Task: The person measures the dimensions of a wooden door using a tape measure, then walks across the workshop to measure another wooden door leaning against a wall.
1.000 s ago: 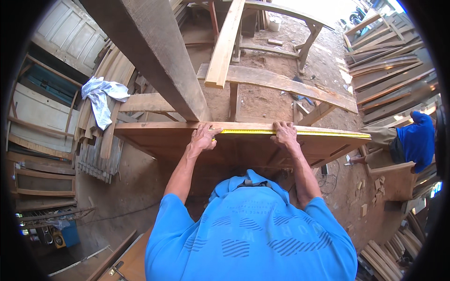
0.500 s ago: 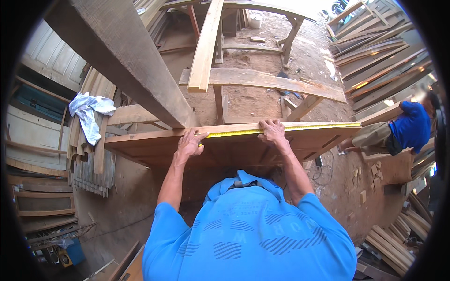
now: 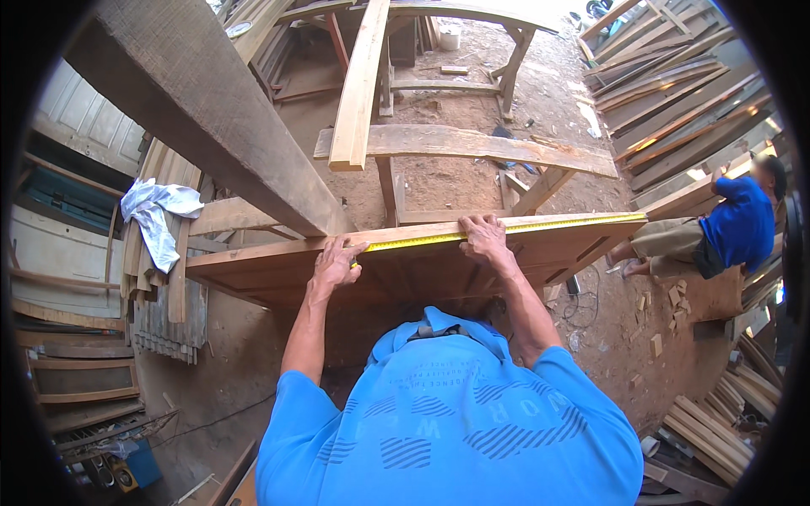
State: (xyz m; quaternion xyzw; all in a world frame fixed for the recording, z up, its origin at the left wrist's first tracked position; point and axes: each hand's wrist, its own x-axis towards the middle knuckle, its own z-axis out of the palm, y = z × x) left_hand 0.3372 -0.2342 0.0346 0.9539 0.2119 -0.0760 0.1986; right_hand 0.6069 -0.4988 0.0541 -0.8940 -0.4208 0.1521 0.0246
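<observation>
Fingers (image 3: pixel 344 248) of L hand (image 3: pixel 329 268) clamp tape measure (image 3: pixel 355 265), R hand (image 3: pixel 483 239) at its 3 o'clock bends over blade (image 3: pixel 574 223) (can't tell if clamped), prob. pinning it to wooden panel (image 3: pixel 409 274).

Person's hands (image 3: pixel 483 239), two; yellow tape measure (image 3: pixel 422 240), one; wooden panel (image 3: pixel 413 274) under hands, one; white cloth (image 3: pixel 154 219), one; co-worker (image 3: pixel 736 221), by my count, one.

Left hand (image 3: pixel 335 264) at yellow tape measure (image 3: pixel 413 242) along wooden panel (image 3: pixel 553 253) edge; right hand (image 3: pixel 486 239) on same edge

Lettering (image 3: pixel 533 406) shows on the blue shirt (image 3: pixel 456 422); marks on the yellow tape (image 3: pixel 413 241) are too small to read.
</observation>
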